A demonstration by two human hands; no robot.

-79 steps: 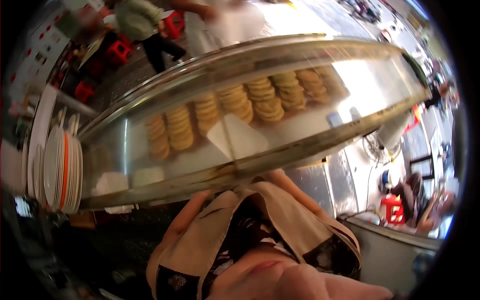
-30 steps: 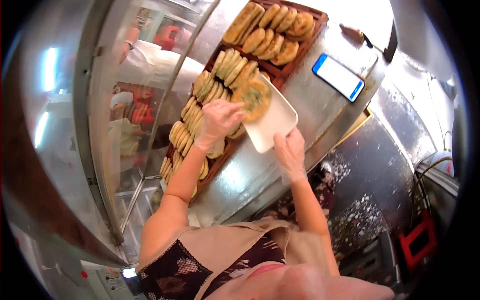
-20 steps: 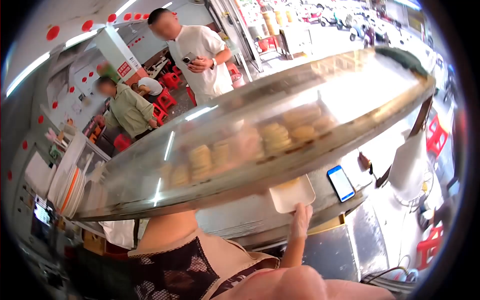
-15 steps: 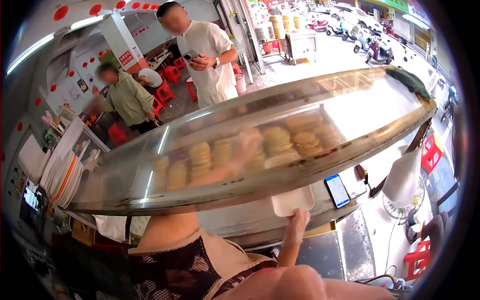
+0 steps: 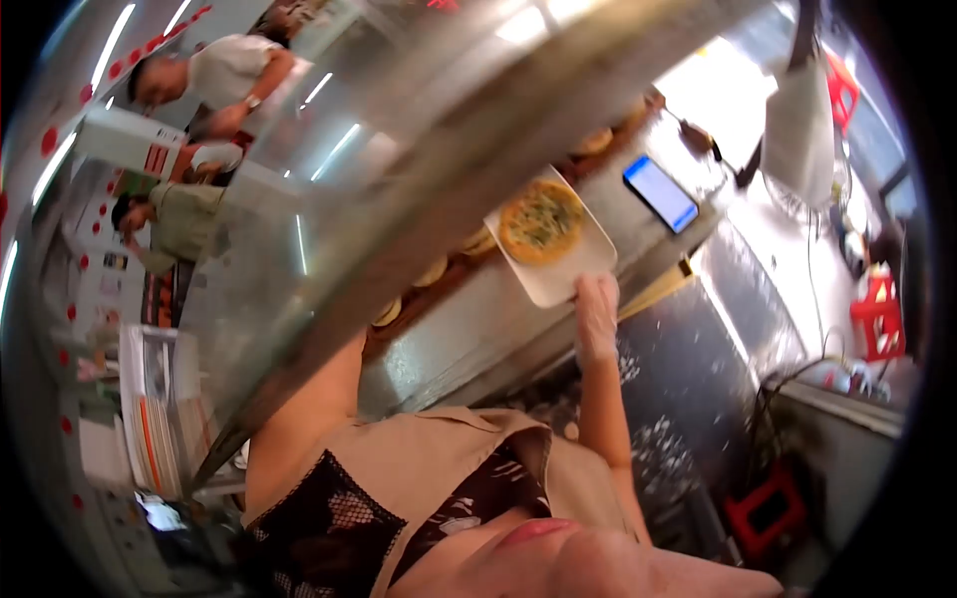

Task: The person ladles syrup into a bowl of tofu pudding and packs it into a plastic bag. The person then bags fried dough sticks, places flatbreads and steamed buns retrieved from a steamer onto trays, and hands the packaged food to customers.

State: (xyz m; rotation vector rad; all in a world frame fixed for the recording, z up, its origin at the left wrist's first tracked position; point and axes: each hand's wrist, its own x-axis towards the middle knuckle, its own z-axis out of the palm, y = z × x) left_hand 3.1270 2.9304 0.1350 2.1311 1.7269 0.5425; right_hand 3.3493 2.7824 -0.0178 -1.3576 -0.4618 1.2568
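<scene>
My right hand (image 5: 596, 304), in a clear plastic glove, pinches the lower right corner of a white tray (image 5: 570, 277). On that tray lies a round golden flatbread (image 5: 541, 221) with green bits on top. My left forearm reaches up from the left and passes behind the metal-edged glass cover, which hides my left hand. Beside the tray, more flatbreads (image 5: 431, 271) sit in a brown rack (image 5: 414, 304), largely covered by the blurred frame.
A lit phone (image 5: 660, 194) lies on the metal counter (image 5: 449, 344) right of the tray. The cover's thick edge (image 5: 399, 214) crosses diagonally above the counter. Stacked plates (image 5: 155, 444) stand at left. Two people are beyond the glass. A red stool (image 5: 768, 508) is at lower right.
The view has tilted down and turned. The tray, previously partly under the cover's edge, now shows more fully with the flatbread on it. My left hand, earlier seen through the glass, is now hidden.
</scene>
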